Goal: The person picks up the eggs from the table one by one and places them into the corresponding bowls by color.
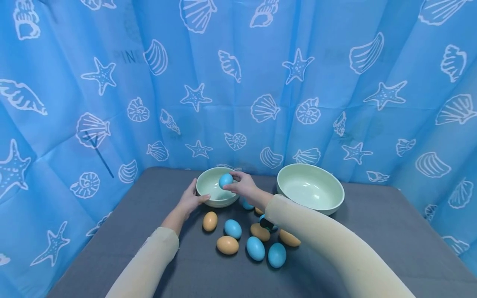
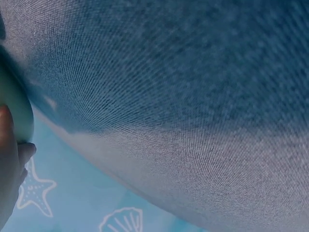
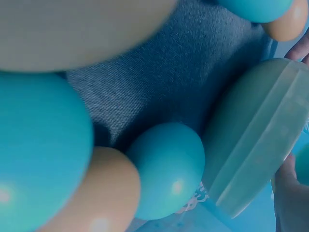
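My right hand point(image 1: 244, 185) pinches a blue egg point(image 1: 225, 180) between thumb and fingers above the smaller pale green bowl point(image 1: 218, 203). At that bowl's left side my left hand point(image 1: 191, 200) holds it, thumb toward the front and fingers along the side. In the left wrist view the left hand point(image 2: 10, 164) lies against the bowl's green wall point(image 2: 18, 108). Only a small part of the right hand point(image 3: 292, 198) shows at the edge of the right wrist view, beside the bowl point(image 3: 256, 125). What I see of the bowl's inside holds no egg.
Several blue eggs point(image 1: 255, 248) and brown eggs point(image 1: 227, 245) lie loose on the grey cloth point(image 1: 201, 269) in front of the bowls. A larger green bowl point(image 1: 311, 188) stands to the right. Behind hangs a blue shell-patterned curtain point(image 1: 238, 103). My right forearm covers some eggs.
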A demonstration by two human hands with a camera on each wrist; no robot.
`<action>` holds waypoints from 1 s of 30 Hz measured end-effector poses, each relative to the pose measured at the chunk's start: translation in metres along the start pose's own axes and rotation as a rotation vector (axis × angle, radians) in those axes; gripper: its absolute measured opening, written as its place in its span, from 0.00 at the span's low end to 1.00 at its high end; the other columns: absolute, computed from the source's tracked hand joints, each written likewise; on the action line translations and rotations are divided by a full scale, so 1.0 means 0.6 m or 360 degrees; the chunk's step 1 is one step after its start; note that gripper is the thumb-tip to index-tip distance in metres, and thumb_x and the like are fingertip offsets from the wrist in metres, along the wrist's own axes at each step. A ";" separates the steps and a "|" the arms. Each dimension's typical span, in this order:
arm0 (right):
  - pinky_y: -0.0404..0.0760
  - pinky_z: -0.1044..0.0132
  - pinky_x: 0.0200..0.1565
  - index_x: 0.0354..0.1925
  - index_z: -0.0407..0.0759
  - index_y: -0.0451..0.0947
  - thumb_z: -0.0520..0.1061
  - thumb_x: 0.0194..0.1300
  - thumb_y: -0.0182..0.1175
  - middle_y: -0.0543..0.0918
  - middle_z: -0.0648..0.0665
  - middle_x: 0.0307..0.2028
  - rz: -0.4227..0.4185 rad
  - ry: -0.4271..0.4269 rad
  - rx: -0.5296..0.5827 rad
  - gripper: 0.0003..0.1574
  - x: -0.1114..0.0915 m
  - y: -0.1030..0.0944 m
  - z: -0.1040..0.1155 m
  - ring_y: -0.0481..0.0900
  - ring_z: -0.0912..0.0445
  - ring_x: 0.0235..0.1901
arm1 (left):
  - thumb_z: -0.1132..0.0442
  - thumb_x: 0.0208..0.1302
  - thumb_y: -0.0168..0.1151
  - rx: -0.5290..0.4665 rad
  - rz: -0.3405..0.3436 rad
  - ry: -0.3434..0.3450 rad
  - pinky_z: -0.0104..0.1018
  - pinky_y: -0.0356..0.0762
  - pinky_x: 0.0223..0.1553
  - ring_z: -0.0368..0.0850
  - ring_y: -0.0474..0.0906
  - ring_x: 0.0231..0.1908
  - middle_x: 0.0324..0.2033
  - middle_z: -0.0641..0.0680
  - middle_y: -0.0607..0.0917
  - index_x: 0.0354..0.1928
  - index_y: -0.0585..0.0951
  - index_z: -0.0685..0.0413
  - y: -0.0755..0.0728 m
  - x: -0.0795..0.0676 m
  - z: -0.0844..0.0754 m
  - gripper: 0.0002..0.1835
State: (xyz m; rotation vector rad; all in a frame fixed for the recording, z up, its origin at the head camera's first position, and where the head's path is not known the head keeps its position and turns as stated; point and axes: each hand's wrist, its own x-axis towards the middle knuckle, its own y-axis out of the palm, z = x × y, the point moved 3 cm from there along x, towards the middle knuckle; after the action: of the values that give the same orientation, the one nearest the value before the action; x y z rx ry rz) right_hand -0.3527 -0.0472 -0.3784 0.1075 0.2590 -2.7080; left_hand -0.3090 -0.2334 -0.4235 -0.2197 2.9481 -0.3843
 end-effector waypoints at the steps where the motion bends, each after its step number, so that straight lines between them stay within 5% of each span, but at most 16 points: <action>1: 0.77 0.53 0.56 0.71 0.35 0.59 0.35 0.64 0.64 0.64 0.34 0.69 0.0008 0.0001 -0.0008 0.41 0.004 0.003 0.000 0.71 0.42 0.62 | 0.67 0.67 0.61 0.0003 0.0005 0.0002 0.53 0.63 0.65 0.61 0.41 0.73 0.75 0.64 0.43 0.77 0.40 0.56 0.000 0.000 0.000 0.47; 15: 0.76 0.52 0.57 0.71 0.34 0.58 0.32 0.63 0.63 0.59 0.32 0.70 0.0096 0.0103 0.0027 0.41 0.050 0.035 -0.003 0.71 0.41 0.61 | 0.67 0.68 0.61 -0.0001 0.0031 0.0007 0.53 0.67 0.63 0.61 0.43 0.73 0.75 0.64 0.43 0.77 0.39 0.56 -0.001 0.003 0.001 0.47; 30: 0.72 0.48 0.60 0.64 0.37 0.70 0.33 0.58 0.68 0.72 0.36 0.62 0.0220 0.0255 -0.0239 0.36 0.096 0.060 -0.020 0.70 0.43 0.61 | 0.67 0.67 0.61 -0.0006 0.0033 0.0009 0.52 0.68 0.62 0.61 0.47 0.72 0.75 0.64 0.45 0.77 0.40 0.55 -0.001 0.005 0.003 0.47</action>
State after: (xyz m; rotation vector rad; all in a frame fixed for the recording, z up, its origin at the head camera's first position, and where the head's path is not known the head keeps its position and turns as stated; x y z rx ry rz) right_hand -0.3900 -0.1003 -0.4026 0.2883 0.4830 -2.5356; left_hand -0.3117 -0.2350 -0.4253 -0.1890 2.9544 -0.3777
